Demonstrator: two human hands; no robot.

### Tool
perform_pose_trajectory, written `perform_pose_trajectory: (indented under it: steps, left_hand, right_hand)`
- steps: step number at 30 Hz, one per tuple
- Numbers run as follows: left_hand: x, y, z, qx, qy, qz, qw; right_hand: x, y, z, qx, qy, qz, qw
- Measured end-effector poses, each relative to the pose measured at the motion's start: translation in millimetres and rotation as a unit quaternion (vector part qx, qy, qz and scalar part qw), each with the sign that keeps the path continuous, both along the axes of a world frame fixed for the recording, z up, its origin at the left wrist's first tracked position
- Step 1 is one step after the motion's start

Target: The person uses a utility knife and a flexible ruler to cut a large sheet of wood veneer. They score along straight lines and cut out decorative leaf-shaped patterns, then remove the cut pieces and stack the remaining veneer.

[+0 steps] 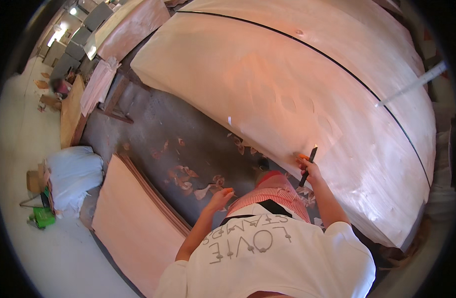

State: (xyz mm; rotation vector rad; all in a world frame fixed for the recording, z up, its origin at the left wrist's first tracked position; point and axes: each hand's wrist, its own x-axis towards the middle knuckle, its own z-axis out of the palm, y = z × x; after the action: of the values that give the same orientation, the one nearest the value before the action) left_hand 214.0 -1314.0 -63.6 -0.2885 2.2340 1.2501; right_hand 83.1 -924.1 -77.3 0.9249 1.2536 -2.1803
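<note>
Two hands: left hand (219, 199) before the person's waist, fingers loosely curled, orange at a fingertip, grip on anything impossible to tell; right hand (312, 170) closed around a dark tool, orange at its fingers.
Dark tool (312, 155): slender, straight, black, pale at the upper tip; over the near edge of the large sheet, contact unclear.
Sheet stack (138, 218): at the person's left, flat, pale pink-tan, many thin layers along one edge.
Large sheet (228, 64): ahead and to the right, wide, pinkish-cream wood, softly glossy, one small knot, faint oval outlines near the middle.
Black line (307, 42): running across the large sheet.
Scraps (186, 171): thin, curled, brownish, strewn on grey floor (153, 111).
Bundle (74, 174): pale blue-white, beyond the stack.
</note>
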Motion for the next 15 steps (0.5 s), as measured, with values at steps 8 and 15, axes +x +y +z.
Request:
perform_pose_trajectory:
  steps: [8,15]
  left_hand:
    - [-156.9,-28.6,-1.4,-0.085,0.024,-0.098,0.991]
    - [-312.3,-9.3,32.8,0.053,0.102,-0.106,0.988]
  right_hand:
    - [-72.4,-6.5,-4.1,-0.068,-0.044,-0.111,0.990]
    - [-144.7,-16.8,33.1,0.031,0.047,-0.141,0.988]
